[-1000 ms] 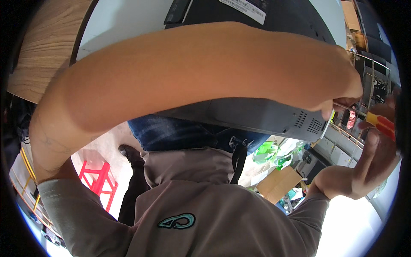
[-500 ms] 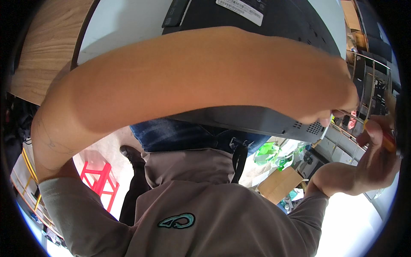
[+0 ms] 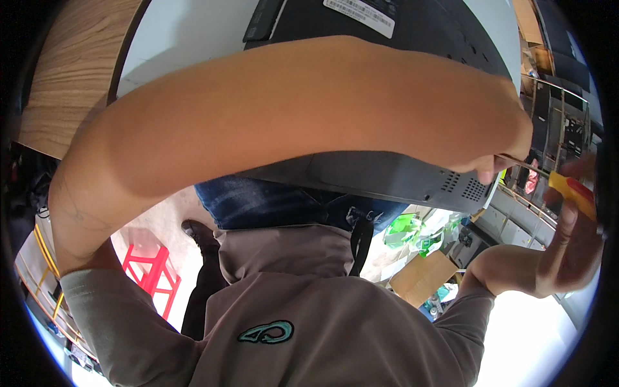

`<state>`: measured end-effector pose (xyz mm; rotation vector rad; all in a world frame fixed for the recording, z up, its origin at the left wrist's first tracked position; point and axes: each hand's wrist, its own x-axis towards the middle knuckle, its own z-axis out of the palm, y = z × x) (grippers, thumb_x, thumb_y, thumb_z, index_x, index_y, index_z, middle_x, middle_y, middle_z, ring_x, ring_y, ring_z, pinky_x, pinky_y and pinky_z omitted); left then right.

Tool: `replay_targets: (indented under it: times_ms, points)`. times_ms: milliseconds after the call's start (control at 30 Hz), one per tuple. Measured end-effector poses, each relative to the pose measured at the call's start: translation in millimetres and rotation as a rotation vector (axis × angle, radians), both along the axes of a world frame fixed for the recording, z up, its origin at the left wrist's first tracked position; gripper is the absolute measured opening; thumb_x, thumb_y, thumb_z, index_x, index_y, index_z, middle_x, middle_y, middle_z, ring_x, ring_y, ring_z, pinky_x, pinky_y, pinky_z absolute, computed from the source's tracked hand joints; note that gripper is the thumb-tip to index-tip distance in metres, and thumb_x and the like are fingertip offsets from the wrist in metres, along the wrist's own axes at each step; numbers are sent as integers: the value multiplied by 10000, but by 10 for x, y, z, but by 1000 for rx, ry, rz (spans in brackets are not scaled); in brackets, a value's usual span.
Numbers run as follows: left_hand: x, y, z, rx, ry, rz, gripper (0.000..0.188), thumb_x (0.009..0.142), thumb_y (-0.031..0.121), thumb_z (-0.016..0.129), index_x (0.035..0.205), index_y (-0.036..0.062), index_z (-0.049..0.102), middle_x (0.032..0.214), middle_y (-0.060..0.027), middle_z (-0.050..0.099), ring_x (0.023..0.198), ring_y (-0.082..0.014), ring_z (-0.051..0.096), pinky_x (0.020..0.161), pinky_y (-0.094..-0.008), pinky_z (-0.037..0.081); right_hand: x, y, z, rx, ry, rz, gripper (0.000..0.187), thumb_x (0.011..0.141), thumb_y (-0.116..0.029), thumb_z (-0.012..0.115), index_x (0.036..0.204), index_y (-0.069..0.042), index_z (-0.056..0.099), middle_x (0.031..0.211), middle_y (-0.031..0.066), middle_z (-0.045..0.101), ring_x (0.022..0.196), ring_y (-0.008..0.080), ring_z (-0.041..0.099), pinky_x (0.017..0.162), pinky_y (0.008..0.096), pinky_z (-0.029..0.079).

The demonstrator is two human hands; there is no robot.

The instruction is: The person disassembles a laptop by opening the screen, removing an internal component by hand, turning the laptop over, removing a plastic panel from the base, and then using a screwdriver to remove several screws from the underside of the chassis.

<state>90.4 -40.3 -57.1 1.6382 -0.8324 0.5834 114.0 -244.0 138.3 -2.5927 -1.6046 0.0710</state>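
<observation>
A black laptop (image 3: 367,175) lies underside up across the white tabletop's near edge, with a label and vent holes showing. My left forearm stretches over it from the left and hides much of its middle. My left hand (image 3: 493,132) is at the laptop's right edge with its fingers curled down; what they grip is mostly hidden. At the far right, my right hand (image 3: 570,251) holds a screwdriver (image 3: 572,192) by its yellow and red handle, thumb just below it. The thin metal shaft points left, and its tip disappears by my left fingers.
Wood-grained panel (image 3: 77,64) borders the white tabletop (image 3: 174,39) at the left. A red stool (image 3: 155,271) stands on the floor at lower left. Below the laptop's right side are a cardboard box (image 3: 422,277) and green-and-white plastic bags (image 3: 412,232). Metal racks (image 3: 561,116) stand at right.
The screwdriver's handle and shaft now show more plainly as my right hand has shifted and its thumb straightened. My left hand has moved slightly left. The laptop stays in place.
</observation>
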Motion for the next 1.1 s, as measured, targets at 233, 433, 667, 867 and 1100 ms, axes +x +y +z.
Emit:
replay_targets:
  times_ms: [233,433,667,867,1100]
  points:
    - [24,-3,88,-40,-31,-44,68,768,89,698,810,37,684,767,-119,692,768,-284,703,605,-413,520,40,-406,112,-154,-509,160,395,1055,-234,541,1327,51,519,1236,185,650,959,212,698,769,283,574]
    - [-65,33,141,55,37,-106,152,746,-3,659,883,41,710,812,-109,709,810,-294,692,693,-398,529,295,40,-347,105,-64,188,483,1001,-340,634,1237,76,563,1029,170,699,794,216,671,719,268,558]
    - [65,-22,72,-32,-96,-45,47,754,-9,674,789,15,654,741,-132,681,731,-298,693,614,-404,521,0,72,-179,97,-219,222,563,981,-384,666,1221,112,554,990,200,708,687,203,667,574,211,535]
    - [-19,20,114,12,-5,-71,45,748,-13,677,775,19,660,734,-126,678,715,-302,692,602,-393,523,-60,44,-69,20,-196,137,528,1009,-374,618,1309,51,531,1046,180,682,806,214,686,701,272,562]
    - [-99,55,120,69,92,-157,81,753,3,686,830,22,670,763,-111,691,715,-319,696,611,-396,546,-49,-100,49,-155,-135,-52,430,1073,-308,462,1330,29,535,1028,145,602,781,171,640,706,264,543]
